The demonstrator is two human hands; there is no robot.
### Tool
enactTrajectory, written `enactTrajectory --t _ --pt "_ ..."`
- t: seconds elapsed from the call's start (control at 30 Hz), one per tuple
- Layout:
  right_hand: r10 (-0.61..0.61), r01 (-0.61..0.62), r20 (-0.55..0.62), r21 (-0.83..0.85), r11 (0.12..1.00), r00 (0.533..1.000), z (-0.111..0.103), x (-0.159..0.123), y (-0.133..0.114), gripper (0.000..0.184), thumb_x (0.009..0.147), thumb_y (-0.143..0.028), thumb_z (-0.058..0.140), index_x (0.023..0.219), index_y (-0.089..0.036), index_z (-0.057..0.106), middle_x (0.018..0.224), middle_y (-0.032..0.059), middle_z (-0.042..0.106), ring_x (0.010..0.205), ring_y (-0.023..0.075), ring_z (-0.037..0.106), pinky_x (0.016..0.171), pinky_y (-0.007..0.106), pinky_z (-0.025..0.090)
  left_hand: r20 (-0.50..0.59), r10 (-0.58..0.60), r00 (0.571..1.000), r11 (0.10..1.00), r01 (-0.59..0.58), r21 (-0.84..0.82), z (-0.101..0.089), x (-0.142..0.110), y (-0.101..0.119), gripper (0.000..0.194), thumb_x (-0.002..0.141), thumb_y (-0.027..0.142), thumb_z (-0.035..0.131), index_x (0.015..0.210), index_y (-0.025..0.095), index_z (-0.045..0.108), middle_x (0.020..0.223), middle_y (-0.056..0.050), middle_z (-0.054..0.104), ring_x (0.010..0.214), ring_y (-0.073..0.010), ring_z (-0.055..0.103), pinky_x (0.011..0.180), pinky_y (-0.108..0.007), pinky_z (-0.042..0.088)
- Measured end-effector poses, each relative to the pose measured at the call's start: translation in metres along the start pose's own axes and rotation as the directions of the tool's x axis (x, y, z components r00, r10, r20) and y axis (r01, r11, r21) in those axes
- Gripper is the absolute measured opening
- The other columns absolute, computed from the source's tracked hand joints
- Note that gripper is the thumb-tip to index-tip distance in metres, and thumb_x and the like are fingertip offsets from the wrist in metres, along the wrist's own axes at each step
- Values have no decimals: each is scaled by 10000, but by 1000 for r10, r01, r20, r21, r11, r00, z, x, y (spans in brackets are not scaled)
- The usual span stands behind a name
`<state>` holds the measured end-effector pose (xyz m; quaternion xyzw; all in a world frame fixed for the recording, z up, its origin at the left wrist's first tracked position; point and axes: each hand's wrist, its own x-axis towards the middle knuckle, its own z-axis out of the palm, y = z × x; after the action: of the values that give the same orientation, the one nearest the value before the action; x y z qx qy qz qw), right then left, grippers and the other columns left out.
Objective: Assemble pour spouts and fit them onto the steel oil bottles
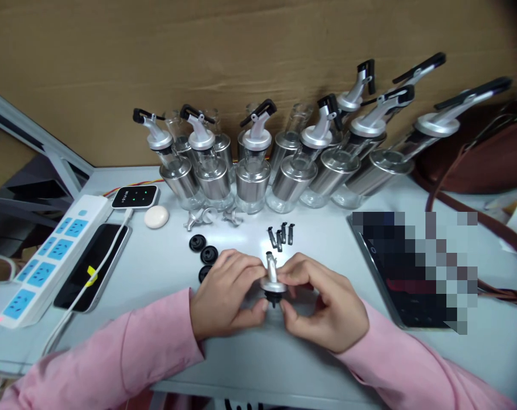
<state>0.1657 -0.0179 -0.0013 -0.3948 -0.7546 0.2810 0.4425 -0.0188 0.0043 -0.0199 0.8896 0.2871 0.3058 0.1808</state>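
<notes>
Between my two hands is a silver pour spout [273,280] with a black stopper at its underside, held upright near the table's front. My left hand [233,293] pinches its left side with fingers and thumb. From the right, my right hand [327,302] grips the same spout, thumb low by the black stopper. Several small black levers [281,236] lie just beyond the spout. Black round stoppers [197,243] sit left of them, one partly hidden behind my left hand. Loose silver spout pieces [200,218] rest farther back.
Several glass bottles with metal sleeves [253,182] line the back, many topped with spouts. A power strip [49,262], a phone [94,267], a Wi-Fi device [135,197] and a white round object [156,217] are left. A dark, partly pixelated tablet-like device [378,256] and a brown bag [459,154] are right.
</notes>
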Motion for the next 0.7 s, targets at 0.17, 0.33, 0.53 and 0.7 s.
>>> enactTrajectory --t 0.17,0.33,0.53,0.7 --pt "-34 34 4 -5 999 999 -4 3 7 244 681 -62 580 838 -218 476 811 38 622 709 145 621 608 249 516 -49 -29 998 996 25 -81 0 -3 -1 283 875 246 457 1148 181 423 1025 -94 557 945 -194 550 806 -338 470" --pt "-92 92 2 -32 995 996 -7 6 11 212 708 -72 615 844 -206 523 835 61 655 766 169 605 673 307 518 -62 -3 998 991 -6 -131 1 -4 -3 361 871 259 501 1203 182 381 1069 -116 533 996 -206 550 815 -339 499" --pt "-84 97 88 -152 984 993 -13 4 19 153 829 -166 541 959 -208 610 927 73 695 853 202 574 762 380 485 -48 -18 999 989 11 -145 2 -5 -3 336 889 213 480 1211 204 383 1047 -96 516 971 -191 551 798 -319 512" --pt "28 -5 63 -335 942 998 -7 -4 34 201 896 -253 455 1000 -196 618 1012 93 695 912 234 547 778 413 459 -28 -23 999 993 19 -119 0 -4 -2 345 875 212 492 1204 221 390 1011 -79 500 913 -187 551 771 -317 513"
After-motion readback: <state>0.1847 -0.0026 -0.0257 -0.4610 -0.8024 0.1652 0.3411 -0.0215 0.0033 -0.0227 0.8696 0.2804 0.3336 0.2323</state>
